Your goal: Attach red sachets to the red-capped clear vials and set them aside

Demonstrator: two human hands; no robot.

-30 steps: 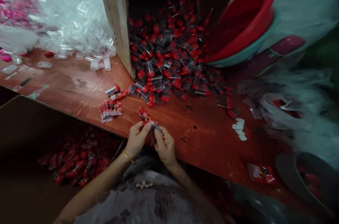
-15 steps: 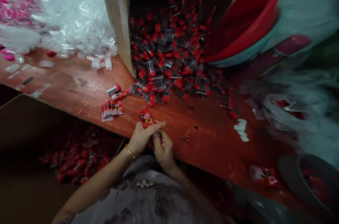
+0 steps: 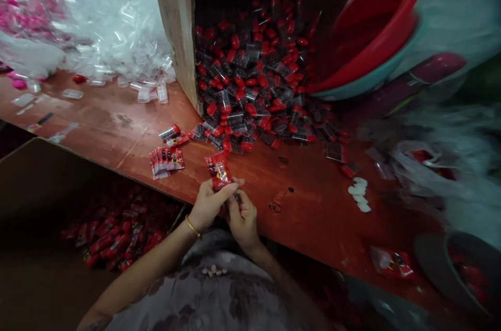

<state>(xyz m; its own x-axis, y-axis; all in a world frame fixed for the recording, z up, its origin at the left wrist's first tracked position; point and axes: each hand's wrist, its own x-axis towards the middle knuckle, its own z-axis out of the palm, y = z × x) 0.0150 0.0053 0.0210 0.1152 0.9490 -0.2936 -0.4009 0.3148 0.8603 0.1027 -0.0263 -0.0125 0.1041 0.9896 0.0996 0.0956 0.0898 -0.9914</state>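
Observation:
My left hand [image 3: 207, 203], with a gold bangle at its wrist, pinches the lower end of a red printed packet [image 3: 219, 170] over the table's front edge. Close beside it on the right, my right hand [image 3: 241, 216] is closed with its fingers curled round a small dark thing, too hidden to make out. The fingertips of both hands nearly meet below the packet. To the left lies a fanned stack of red packets [image 3: 166, 160]. Just above the stack, a clear tube with a red cap [image 3: 169, 132] rests by another packet.
A tipped cardboard box [image 3: 176, 33] spills red-capped tubes [image 3: 250, 80] onto the red-brown table [image 3: 125, 132]. Clear plastic pieces [image 3: 117, 33] are heaped at the left, a red basin [image 3: 376, 23] leans right. White discs [image 3: 359, 195] lie right; a lower box holds red packets [image 3: 113, 237].
The red packet in my left hand has turned and its front shows more fully. Both hands stay close together in almost the same place. The whole view has shifted slightly.

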